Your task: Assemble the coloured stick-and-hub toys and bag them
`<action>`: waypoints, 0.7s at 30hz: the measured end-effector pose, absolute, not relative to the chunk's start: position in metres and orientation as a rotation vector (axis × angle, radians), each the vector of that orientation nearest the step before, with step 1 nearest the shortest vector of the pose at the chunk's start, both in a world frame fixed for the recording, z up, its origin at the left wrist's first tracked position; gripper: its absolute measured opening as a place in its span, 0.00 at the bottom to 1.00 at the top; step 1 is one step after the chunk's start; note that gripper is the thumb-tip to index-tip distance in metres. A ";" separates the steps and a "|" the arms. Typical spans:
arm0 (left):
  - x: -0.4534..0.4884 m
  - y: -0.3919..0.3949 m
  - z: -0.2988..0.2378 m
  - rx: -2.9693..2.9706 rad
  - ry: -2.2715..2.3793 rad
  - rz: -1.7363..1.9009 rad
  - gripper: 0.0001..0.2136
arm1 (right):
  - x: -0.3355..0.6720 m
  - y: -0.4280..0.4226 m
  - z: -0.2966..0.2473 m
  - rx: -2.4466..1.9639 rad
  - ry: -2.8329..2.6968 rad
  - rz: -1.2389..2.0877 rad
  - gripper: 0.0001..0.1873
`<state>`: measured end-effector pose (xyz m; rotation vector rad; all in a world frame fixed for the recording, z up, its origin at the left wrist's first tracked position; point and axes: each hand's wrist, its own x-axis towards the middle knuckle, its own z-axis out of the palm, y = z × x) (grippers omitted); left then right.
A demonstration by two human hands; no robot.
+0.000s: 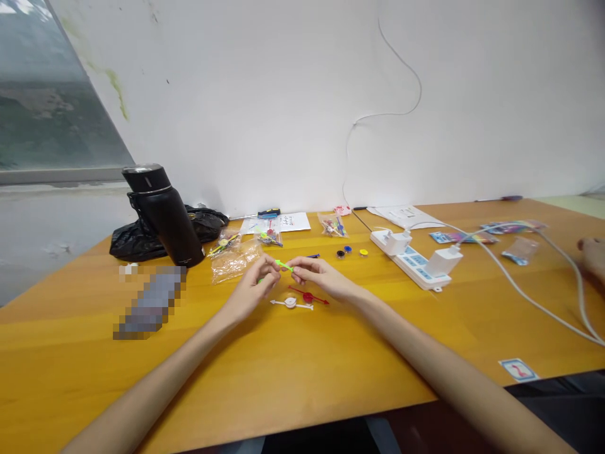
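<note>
My left hand (258, 282) and my right hand (316, 273) meet over the middle of the wooden table (302, 353). Both pinch a thin green plastic stick (283, 265) between their fingertips. Just in front of the hands lie a white spinner piece (290, 303) and a red spinner piece (308, 296), flat on the table. Beyond my right hand sit three small round caps: black (340, 253), blue (348, 249) and yellow (363, 252).
A black flask (163, 214) stands at the left before a black bag (137, 239). Small clear bags of coloured parts (234, 258) lie behind the hands. A white power strip (416, 261) with chargers and cables is at the right. Another person's hand (593, 255) rests at the far right edge.
</note>
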<state>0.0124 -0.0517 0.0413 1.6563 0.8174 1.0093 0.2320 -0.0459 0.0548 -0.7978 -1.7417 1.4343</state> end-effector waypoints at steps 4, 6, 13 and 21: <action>0.013 -0.051 0.041 1.593 0.820 0.997 0.10 | 0.232 -0.048 0.057 -0.876 -1.835 1.283 0.17; 0.013 -0.052 0.041 1.636 0.838 1.001 0.11 | 0.231 -0.050 0.057 -0.877 -1.864 1.265 0.17; 0.012 -0.048 0.043 1.619 0.922 1.087 0.11 | 0.235 -0.043 0.048 -0.992 -1.817 1.139 0.16; 0.010 -0.039 0.036 1.418 0.932 1.158 0.14 | 0.247 -0.028 0.042 -0.976 -1.750 1.009 0.18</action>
